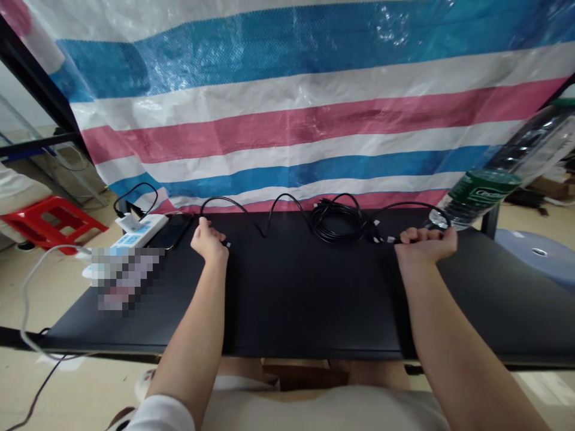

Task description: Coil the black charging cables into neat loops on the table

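Observation:
A black cable [341, 230] lies in a loose coil near the back of the black table, and lengths of it run out to both sides. My left hand [209, 239] is closed around the left stretch, with a small connector tip showing beside the fingers. On the other side my right hand [424, 242] grips the right stretch, which arches up from the coil and comes down into the fist. A pale connector end pokes out at the fingertips there. Both wrists hover over the table, palms turned partly up, and the fingers hide the gripped parts.
The black tabletop [309, 299] backs onto a striped plastic sheet [287, 131]. At left are a white power strip [144, 233] with plugs, a dark phone [175, 230] and a blurred-out item. A large bottle [485, 185] stands at the back right; a red stool [54, 221] is beyond.

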`<action>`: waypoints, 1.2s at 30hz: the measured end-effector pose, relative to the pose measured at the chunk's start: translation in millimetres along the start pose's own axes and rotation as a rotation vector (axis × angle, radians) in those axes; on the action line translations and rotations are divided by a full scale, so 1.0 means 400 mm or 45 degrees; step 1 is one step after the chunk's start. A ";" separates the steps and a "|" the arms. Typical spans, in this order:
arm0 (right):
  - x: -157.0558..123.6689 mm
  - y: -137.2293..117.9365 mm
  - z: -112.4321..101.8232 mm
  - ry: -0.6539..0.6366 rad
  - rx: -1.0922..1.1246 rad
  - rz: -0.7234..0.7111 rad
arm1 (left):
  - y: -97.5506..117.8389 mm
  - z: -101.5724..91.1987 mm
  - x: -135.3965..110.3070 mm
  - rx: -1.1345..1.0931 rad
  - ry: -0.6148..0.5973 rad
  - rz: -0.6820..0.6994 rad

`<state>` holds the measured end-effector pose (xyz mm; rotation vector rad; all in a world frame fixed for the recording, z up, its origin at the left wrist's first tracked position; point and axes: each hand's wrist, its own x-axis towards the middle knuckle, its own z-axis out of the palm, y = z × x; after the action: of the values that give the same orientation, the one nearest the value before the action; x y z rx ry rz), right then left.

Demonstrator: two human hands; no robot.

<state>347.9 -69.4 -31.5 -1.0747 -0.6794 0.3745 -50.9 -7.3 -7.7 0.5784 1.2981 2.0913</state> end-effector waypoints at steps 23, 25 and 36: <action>-0.168 -0.026 0.161 -0.108 -0.702 -0.190 | -0.029 0.025 -0.120 0.667 -0.495 0.268; -0.194 -0.026 0.176 -0.243 -0.698 -0.235 | -0.030 0.027 -0.128 0.723 -0.576 0.320; -0.250 -0.041 0.219 -0.564 -0.564 -0.172 | -0.027 0.030 -0.145 0.824 -0.857 0.381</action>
<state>214.3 -76.1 -22.7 -1.3689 -1.2652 0.3568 1.5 -36.2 -15.2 1.6704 1.4972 1.4104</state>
